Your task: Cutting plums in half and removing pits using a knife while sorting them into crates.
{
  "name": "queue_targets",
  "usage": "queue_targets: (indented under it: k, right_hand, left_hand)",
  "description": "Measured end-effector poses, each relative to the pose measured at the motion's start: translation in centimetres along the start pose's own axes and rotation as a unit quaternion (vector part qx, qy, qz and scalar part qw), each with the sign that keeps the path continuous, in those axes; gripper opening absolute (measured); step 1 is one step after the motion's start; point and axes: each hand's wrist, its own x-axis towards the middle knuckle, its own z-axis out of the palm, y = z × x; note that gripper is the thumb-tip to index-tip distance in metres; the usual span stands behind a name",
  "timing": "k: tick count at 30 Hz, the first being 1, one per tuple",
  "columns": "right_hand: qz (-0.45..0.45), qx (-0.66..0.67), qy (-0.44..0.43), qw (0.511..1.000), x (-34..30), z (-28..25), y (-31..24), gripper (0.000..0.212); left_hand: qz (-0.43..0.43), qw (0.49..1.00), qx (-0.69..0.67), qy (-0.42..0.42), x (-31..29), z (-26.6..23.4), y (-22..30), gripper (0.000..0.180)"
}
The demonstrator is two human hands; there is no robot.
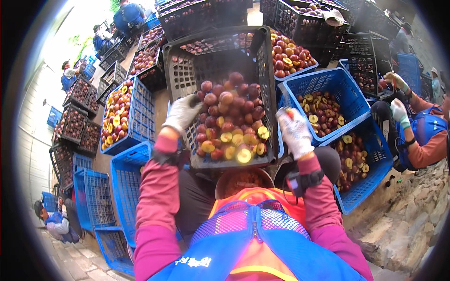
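Here, two gloved hands [183, 112] [296, 133] at one black crate [213, 61].

The brown floor [161, 105], giving way to pale brick paving [70, 264] at lower left, carries perforated blue plastic crates [140, 117] and, farther left, stacked black plastic crates [72, 124].

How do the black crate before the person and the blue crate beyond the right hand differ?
The black crate looks larger here than the blue crate. The left hand reaches over the black crate's fruit; no hand covers the blue crate's fruit. Both hold cut, yellow-fleshed fruit.
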Motion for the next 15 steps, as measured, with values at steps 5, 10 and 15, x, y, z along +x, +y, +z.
queue_targets:
  k: [5, 10, 15]
  right_hand:
    - [-0.147, -0.077, -0.219, 0.962, -5.6, 3.8, -0.3, 0.026]
    - [-0.036, -0.089, -0.224, 0.97, -6.0, 2.6, 5.2, 0.026]
    - [-0.005, 0.045, -0.141, 0.989, -4.7, 3.2, 2.4, 0.031]
  left_hand:
    - [0.088, 0.952, 0.294, 0.012, 12.6, 14.8, -5.7, 0.052]
    - [-0.058, 0.994, 0.095, 0.008, 14.3, 19.6, -5.2, 0.051]
    - [-0.096, 0.763, -0.628, -0.121, 5.0, 12.7, 2.2, 0.036]
